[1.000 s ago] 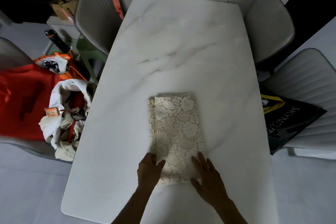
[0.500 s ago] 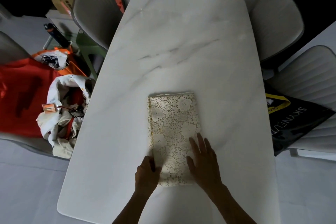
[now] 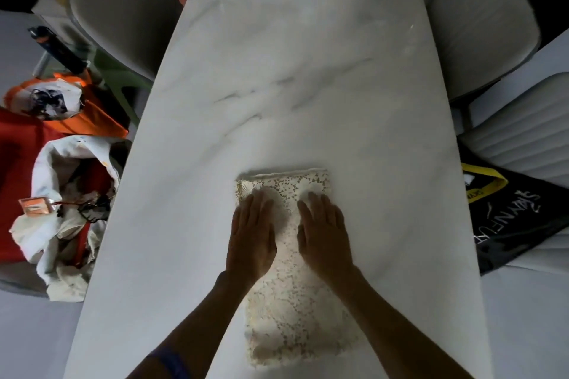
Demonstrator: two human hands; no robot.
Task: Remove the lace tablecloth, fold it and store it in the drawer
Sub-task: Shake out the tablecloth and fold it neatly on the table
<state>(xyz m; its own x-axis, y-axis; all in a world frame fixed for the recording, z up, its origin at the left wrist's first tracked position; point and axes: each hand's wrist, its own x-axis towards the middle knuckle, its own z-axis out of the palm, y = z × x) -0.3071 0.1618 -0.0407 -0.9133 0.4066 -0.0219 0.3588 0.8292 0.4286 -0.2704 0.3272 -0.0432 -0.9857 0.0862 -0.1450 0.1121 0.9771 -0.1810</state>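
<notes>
Head view. The lace tablecloth [image 3: 295,292], cream, is folded into a long narrow rectangle and lies flat on the white marble table [image 3: 308,71], on the near half, long axis running away from me. Its far short edge shows a slightly raised fold line.

My left hand [image 3: 252,237] lies palm down on the left part of the cloth's far half, fingers straight and together, pointing away from me. It grips nothing; it just presses flat on the lace. My right hand [image 3: 323,234] does the same on the right part, palm down, fingers extended, thumb angled inward toward the left hand. The two hands sit side by side with a strip of lace visible between them. The fingertips of both are washed out by glare, so I cannot tell exactly where they end relative to the far edge. Both forearms cross the near half of the cloth. A blue band [image 3: 172,363] shows on my left arm at the bottom edge of the frame.

Around the table: a grey upholstered chair [image 3: 123,9] at the far left, another grey chair [image 3: 480,21] at the far right, and a ribbed pale chair [image 3: 523,135] nearer on the right with a black bag [image 3: 517,224] bearing yellow trim and white lettering. To the left, off the table, a heap of white fabric [image 3: 61,224] rests on red cloth [image 3: 18,181], with orange material [image 3: 92,120] beyond it.
</notes>
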